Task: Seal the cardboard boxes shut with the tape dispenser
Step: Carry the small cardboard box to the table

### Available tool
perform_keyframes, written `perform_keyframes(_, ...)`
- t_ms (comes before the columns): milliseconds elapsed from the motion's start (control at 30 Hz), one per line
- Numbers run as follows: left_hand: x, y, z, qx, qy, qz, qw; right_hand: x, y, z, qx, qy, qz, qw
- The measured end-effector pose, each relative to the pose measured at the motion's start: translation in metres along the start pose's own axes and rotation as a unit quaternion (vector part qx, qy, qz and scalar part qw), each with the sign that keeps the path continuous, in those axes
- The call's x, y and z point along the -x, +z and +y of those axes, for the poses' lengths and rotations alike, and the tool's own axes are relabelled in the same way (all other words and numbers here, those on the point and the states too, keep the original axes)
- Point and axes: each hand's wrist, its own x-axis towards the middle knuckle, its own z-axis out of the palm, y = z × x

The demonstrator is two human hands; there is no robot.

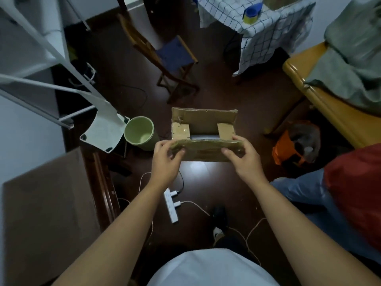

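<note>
Box: I hold a small cardboard box (203, 131) in the air above the dark floor (226, 96), in front of my body, with its top open.
Flaps: the far long flap stands upright; two short side flaps are folded inward and lie flat; the near long flap tilts toward me, and both my hands are on it.
Surface: brown corrugated card, worn, with ragged edges on the far flap. The near flap and the left side flap look glossy, as if covered in old clear tape.
Interior: something pale shows between the side flaps; I cannot tell what it is.
Left hand: my left hand (166, 156) grips the left end of the near flap, fingers curled over its top edge, thumb on the face turned to me.
Right hand: my right hand (244, 154) grips the right end of the same flap, fingers over the edge, thumb on the near face.
Floor, left of box: a round, smooth, pale green bin (140, 134), beside the white base of a metal rack (103, 129).
Floor, below my hands: a white power strip (171, 205) with plugged cables.
Floor, right: an orange plastic stool (287, 149).
Far: a wooden folding chair (165, 56) with a blue fabric seat.
</note>
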Motion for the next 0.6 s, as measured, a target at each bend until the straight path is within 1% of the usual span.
perform_keyframes(133,-0.053,0.017,0.025,0.002,0.003,0.015,1.000,-0.066,-0.018,-0.023,0.007,-0.012,-0.004,1.000)
perform_keyframes(233,-0.095,0.021,0.045,0.004,0.021,0.028,0.999,-0.108,-0.026,-0.043,0.000,-0.030,-0.005,1.000)
perform_keyframes(333,-0.140,0.025,0.057,0.004,0.036,0.025,0.999,-0.149,-0.030,-0.055,0.002,-0.040,0.001,0.999)
perform_keyframes(467,-0.196,0.042,0.056,0.014,0.022,0.015,1.000,-0.202,-0.031,-0.057,0.022,-0.050,0.015,0.998)
perform_keyframes(600,-0.261,0.061,0.046,0.025,0.005,-0.009,1.000,-0.260,-0.022,-0.051,0.034,-0.031,0.029,0.998)
